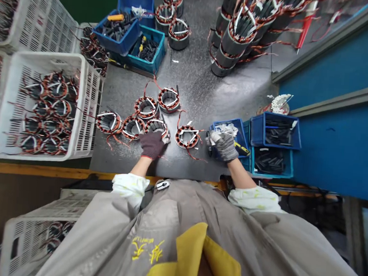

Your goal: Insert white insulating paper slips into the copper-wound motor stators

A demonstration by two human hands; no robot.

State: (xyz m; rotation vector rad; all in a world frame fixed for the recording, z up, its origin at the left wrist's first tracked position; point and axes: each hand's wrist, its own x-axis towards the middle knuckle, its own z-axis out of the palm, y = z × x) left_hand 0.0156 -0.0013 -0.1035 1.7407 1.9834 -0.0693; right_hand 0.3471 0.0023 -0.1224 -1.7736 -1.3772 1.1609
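Observation:
My left hand (151, 144), in a dark maroon glove with pale fingertips, is closed on the near rim of a copper-wound motor stator (156, 126). Right of it, another stator (186, 137) stands apart on the table, with white strips across its top and loose red leads. My right hand (226, 147), in a grey knitted glove, is at the front left of a small blue bin (241, 131) containing white pieces and a yellow-handled tool. Its fingers are curled together; whatever they hold, if anything, is hidden. Several more stators (145, 107) cluster just beyond my left hand.
Stacked stators (228, 48) rise at the back right, near a red-and-white tool (305, 31). Bins of black sleeves (280, 130) flank my right hand. More parts bins (148, 47) stand at the back left. A white crate (87, 102) full of stators adjoins the table's left edge.

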